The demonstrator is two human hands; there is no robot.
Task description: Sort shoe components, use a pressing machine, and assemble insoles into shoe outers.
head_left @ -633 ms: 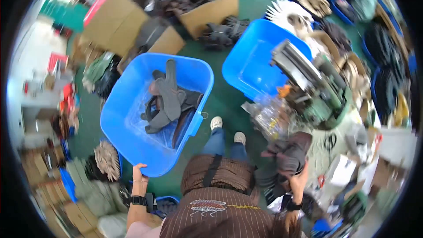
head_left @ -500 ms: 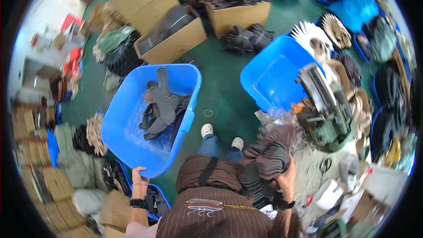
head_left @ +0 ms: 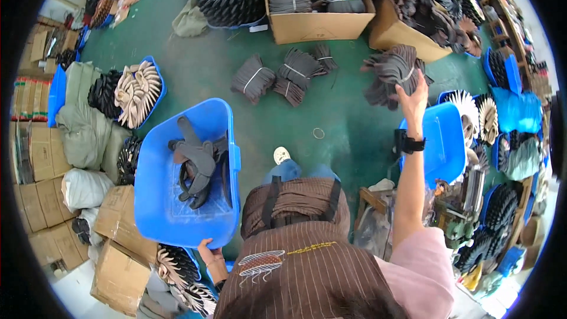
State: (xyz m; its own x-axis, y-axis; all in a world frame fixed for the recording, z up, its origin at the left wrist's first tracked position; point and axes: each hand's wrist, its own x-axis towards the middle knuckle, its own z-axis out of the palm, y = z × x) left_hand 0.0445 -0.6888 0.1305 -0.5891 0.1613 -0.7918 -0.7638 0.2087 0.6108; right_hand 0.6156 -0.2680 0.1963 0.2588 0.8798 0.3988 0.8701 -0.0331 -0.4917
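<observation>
My left hand (head_left: pixel 211 253) grips the near rim of a large blue plastic tub (head_left: pixel 159 201). Inside the tub lie a few loose dark grey curved fabric pieces (head_left: pixel 198 156). On the right, my arm is stretched forward, and my right hand (head_left: pixel 413 97) is closed on the near side of a bundle of dark brown strips (head_left: pixel 393 71). A light band runs around that bundle. Several similar banded bundles (head_left: pixel 290 71) lie on the green floor ahead, to the left of the held one.
Open cardboard boxes (head_left: pixel 319 26) with dark bundles stand ahead. At right is another blue tub (head_left: pixel 446 124), beside a machine (head_left: pixel 466 195) on a bench. Tubs of beige and black pieces (head_left: pixel 140 91) and stacked cartons (head_left: pixel 121 274) line the left side.
My view has turned to the right and moved forward. My right hand has carried the bundle from beside my waist to arm's length ahead. My left hand keeps hold of the tub.
</observation>
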